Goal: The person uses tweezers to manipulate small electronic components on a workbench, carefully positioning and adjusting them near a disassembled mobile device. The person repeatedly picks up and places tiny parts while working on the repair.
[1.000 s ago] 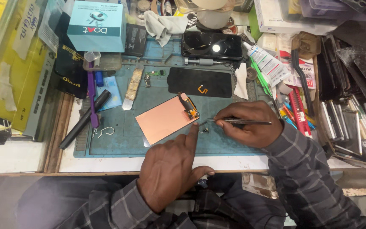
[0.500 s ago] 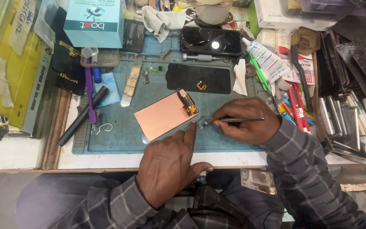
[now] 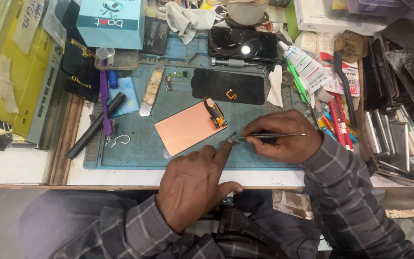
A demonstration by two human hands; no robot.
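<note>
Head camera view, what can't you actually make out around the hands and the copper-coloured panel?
- The small part under the tweezers: too small to identify; the left hand forefinger covers its near side.
- Right hand fingers: the hand's own back hides the grip on the tweezers.
- The copper-coloured panel: its underside faces the mat.
- The light blue box: cut off by the top edge.

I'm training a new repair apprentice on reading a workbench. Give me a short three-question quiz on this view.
1. True or false: the right hand holds tweezers.
2. Which lies nearest the left hand forefinger? A) copper-backed display panel B) grey cloth C) purple tool
3. Fill in: both hands work over a blue-green ___.

Key: 1 true; 2 A; 3 mat.
</note>
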